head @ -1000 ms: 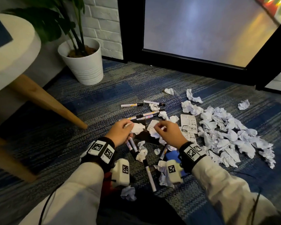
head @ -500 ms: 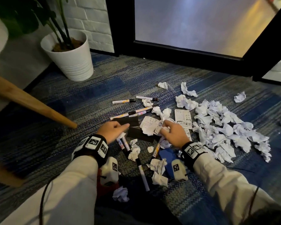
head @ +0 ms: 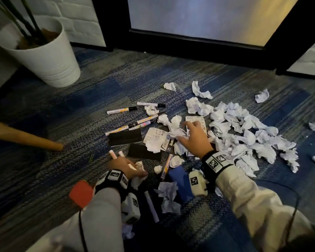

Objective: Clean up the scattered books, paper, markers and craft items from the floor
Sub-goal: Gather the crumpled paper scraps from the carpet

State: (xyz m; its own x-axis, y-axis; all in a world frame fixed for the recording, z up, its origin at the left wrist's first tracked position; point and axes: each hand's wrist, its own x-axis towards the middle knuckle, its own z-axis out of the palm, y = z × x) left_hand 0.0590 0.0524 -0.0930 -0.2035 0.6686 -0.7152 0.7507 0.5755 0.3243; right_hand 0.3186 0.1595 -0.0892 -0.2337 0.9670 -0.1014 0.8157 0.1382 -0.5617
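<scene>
blue carpet [head: 98, 91] | markers [head: 120, 110], crumpled paper [head: 253, 135], black cards [head: 125, 137] — white plant pot [head: 49, 59]

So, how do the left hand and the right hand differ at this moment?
The left hand is curled round markers, while the right hand holds nothing, fingers spread. The left hand is low, near the person's body; the right hand reaches farther out, over crumpled paper and a printed slip. Both wear a black wrist band with coded tags.
</scene>
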